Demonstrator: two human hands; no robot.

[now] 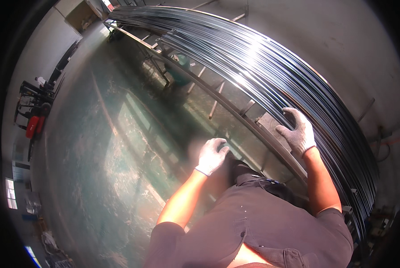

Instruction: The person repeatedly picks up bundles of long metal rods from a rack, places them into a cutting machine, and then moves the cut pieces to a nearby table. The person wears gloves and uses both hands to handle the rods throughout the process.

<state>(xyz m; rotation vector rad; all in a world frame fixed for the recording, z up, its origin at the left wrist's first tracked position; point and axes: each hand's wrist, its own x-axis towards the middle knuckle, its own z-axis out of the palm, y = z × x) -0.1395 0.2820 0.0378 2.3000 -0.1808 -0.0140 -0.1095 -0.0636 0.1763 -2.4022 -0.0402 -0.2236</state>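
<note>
My right hand (298,131), in a pale knitted glove, is at the near edge of a long bundle of thin metal strips (271,64). Its thumb and fingers are apart in a C shape, with no strip between them; whether the fingertips touch the bundle, I cannot tell. The shiny strips lie side by side and curve from the far left to the near right. My left hand (212,156), also gloved, hangs over the floor in front of my body. Its fingers are loosely curled, leaving a gap to the thumb, and nothing shows in it.
A metal rack (227,102) with crossbars carries the strips. Beneath it stands a green bin (178,69). A red and black forklift-like machine (33,111) stands by the left wall. The green floor (106,165) is scuffed and sunlit in patches. A grey wall (325,31) runs behind the rack.
</note>
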